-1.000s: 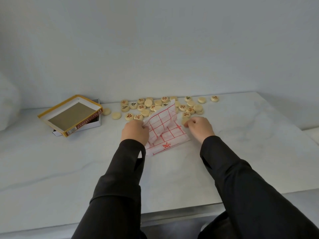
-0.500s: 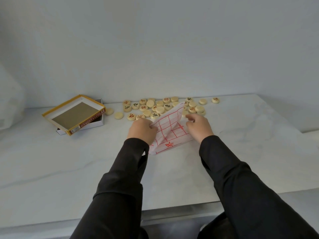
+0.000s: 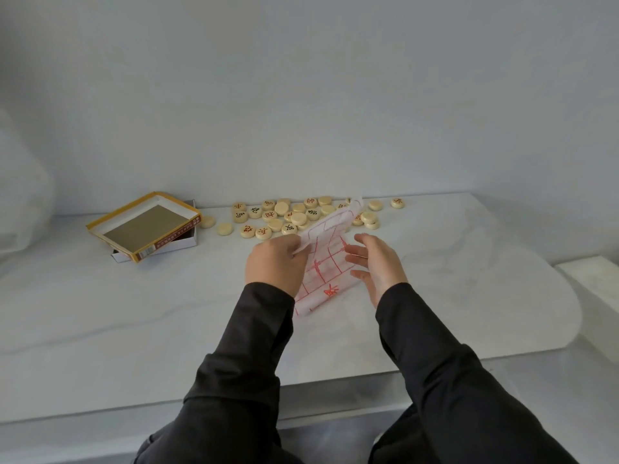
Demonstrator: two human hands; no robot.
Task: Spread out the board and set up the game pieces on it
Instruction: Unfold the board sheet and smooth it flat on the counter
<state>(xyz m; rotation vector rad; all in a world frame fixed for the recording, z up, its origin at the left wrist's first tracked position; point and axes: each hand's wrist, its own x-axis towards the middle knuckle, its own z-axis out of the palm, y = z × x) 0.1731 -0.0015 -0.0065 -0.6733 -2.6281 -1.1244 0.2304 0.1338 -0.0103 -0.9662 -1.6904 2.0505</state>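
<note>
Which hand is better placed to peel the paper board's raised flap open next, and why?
Left, probably. The left hand pinches the raised flap of the paper board, so it has a grip to pull with. The right hand is open at the board's right edge, holding nothing.

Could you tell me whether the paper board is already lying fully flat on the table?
No, the paper board is folded, one flap standing up off the table while the left hand pinches its edge.
</note>
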